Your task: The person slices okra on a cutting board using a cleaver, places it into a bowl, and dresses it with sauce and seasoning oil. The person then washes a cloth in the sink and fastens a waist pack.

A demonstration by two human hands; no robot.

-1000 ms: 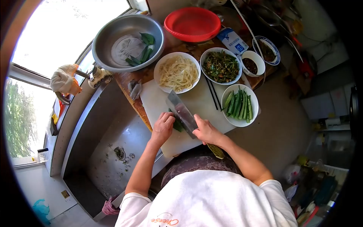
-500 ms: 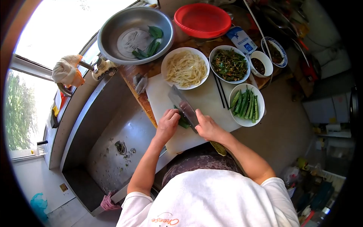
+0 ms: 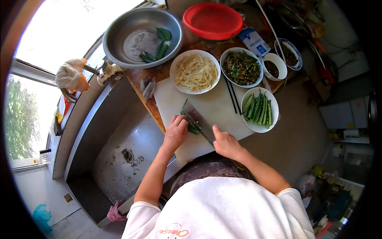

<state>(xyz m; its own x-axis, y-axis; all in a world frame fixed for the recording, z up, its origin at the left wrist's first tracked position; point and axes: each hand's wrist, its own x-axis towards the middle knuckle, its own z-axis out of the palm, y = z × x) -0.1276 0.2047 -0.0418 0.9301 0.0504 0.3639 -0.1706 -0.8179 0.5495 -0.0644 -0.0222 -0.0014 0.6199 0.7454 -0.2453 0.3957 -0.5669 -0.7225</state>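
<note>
On a white cutting board (image 3: 217, 105), my left hand (image 3: 175, 130) presses down with curled fingers on a dark green vegetable piece (image 3: 193, 130), mostly hidden by the fingers and blade. Its exact kind does not show. My right hand (image 3: 227, 145) is closed around the handle end of a kitchen cleaver (image 3: 200, 123), index finger stretched along the blade. The wide blade lies slanted just right of the left fingertips, close against the green piece, with small pale bits stuck to its face.
Behind the board are a bowl of pale shreds (image 3: 197, 71), a bowl of chopped greens (image 3: 242, 67) and a sauce bowl (image 3: 274, 67). Black chopsticks (image 3: 232, 95) lie beside a bowl of green strips (image 3: 260, 111). A steel basin (image 3: 115, 44), a red basin (image 3: 213, 20) and a sink (image 3: 115, 159) surround the board.
My right hand and the cleaver have shifted right and slightly toward my body. My left hand stays nearly in place on the green piece.
</note>
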